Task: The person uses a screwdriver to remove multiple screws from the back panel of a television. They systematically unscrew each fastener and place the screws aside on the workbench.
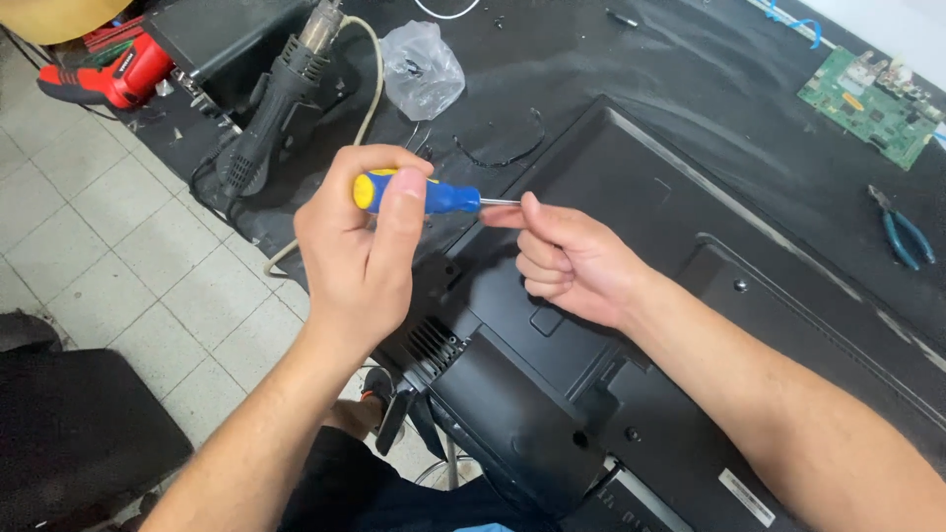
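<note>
The left hand (360,251) grips a blue-and-yellow screwdriver (419,193); the right hand (567,258) pinches its metal shaft above a black monitor back (690,256) on the dark tabletop (611,69). A white rectangular label (746,496) sits near the monitor's lower edge. Nearby lie a clear plastic bag (424,67), a black heat gun (276,99), a green circuit board (872,103) and blue-handled pliers (905,234).

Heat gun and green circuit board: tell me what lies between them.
In the head view, between the heat gun and the circuit board: a clear plastic bag, then black mat.
</note>
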